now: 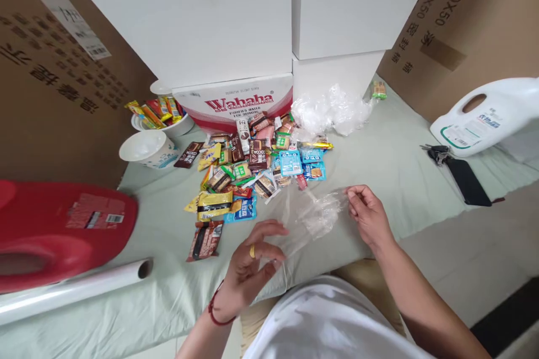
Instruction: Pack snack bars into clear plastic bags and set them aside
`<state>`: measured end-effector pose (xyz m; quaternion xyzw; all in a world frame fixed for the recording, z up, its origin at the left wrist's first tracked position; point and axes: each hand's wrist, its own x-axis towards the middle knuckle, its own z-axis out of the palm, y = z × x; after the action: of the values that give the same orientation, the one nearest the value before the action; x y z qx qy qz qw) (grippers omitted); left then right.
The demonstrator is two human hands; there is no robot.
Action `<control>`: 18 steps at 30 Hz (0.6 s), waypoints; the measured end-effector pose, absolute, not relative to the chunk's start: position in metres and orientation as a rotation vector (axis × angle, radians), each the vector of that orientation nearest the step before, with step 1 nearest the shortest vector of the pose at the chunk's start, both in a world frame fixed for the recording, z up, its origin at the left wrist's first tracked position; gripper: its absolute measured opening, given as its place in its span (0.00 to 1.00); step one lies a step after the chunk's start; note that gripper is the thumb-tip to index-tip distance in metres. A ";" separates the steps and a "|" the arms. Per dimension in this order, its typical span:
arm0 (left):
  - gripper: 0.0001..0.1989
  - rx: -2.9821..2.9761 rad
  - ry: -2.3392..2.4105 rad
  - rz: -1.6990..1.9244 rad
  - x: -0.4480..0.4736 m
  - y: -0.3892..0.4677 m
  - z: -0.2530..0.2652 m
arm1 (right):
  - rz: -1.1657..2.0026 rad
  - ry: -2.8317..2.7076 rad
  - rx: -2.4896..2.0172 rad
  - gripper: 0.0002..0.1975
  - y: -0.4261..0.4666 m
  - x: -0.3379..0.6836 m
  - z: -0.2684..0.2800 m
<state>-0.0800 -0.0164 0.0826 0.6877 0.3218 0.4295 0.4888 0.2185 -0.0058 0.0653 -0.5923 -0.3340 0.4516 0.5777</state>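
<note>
A clear plastic bag (315, 219) is stretched between my two hands, just above the cloth. My right hand (369, 216) pinches one end between thumb and fingers. At the other end, my left hand (255, 263) has its thumb and middle finger closed on the edge, the index finger held apart. Beyond the bag lies a loose pile of small wrapped snacks (257, 154). Among them are blue packets (290, 162), a yellow packet (214, 205) and brown cocoa packets (205, 240). No snack shows inside the bag.
Crumpled clear bags (330, 112) lie behind, beside a Wahaha carton (236, 101). On the left are a white tub (148, 148), a bowl of snacks (183, 126), a red jug (63, 230) and a roll (80, 289). A white jug (475, 118), keys (438, 152) and phone (468, 181) lie right.
</note>
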 end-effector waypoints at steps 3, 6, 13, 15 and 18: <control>0.08 1.737 0.648 0.907 -0.088 -0.020 0.089 | 1.093 -0.814 -1.336 0.16 -0.005 0.213 0.072; 0.10 1.786 0.705 0.989 -0.095 -0.020 0.092 | 1.087 -0.744 -1.316 0.18 -0.004 0.212 0.076; 0.14 1.869 0.822 1.172 -0.108 -0.006 0.097 | 1.135 -0.559 -1.308 0.21 -0.009 0.217 0.070; 0.15 1.935 0.902 1.111 -0.111 -0.006 0.096 | 1.138 -0.569 -1.311 0.20 -0.012 0.216 0.068; 0.16 2.090 0.945 0.831 -0.116 -0.009 0.095 | 1.141 -0.641 -1.300 0.18 -0.018 0.213 0.067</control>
<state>-0.1156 -0.0091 0.0946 0.8044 0.3638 0.3199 0.3440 0.2132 -0.0176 0.0672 -0.5615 -0.2770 0.4931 0.6040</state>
